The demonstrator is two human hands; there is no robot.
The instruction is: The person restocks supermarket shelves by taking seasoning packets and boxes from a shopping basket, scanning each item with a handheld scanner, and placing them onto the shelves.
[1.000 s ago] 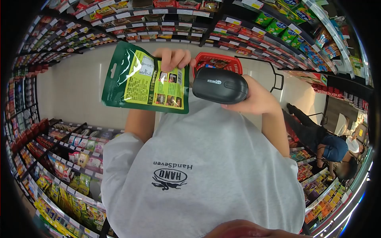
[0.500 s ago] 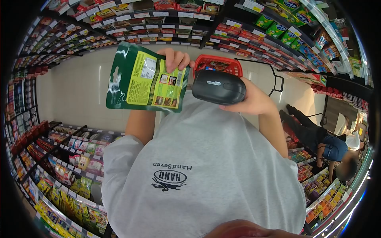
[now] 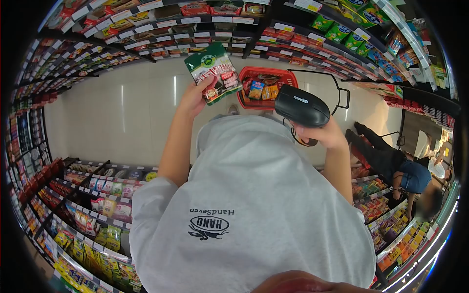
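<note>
My left hand [image 3: 196, 95] is closed on the edge of a green and white food packet [image 3: 213, 73], its printed front facing up. The packet is beside the left side of a red shopping basket [image 3: 240, 100], above it in the view. My right hand [image 3: 326, 134] grips a black handheld barcode scanner [image 3: 303, 106], its rounded head pointing up and left. Below the scanner a dark cord loop [image 3: 293, 132] hangs by my fingers. Inside the basket lie a blue packet [image 3: 256, 90], an orange packet [image 3: 270, 92] and other goods partly hidden by the scanner.
Shelves of packaged food [image 3: 220, 20] run along the far side, and more shelves [image 3: 93, 215] stand at the lower left. The basket's black handle [image 3: 344, 100] reaches out to the right over the tiled floor [image 3: 124, 107]. Another person [image 3: 413, 177] bends at the right-hand shelves.
The packet has turned from its back to its front and moved up and right, towards the basket. The scanner has moved right and slightly down, away from the packet, uncovering more of the basket.
</note>
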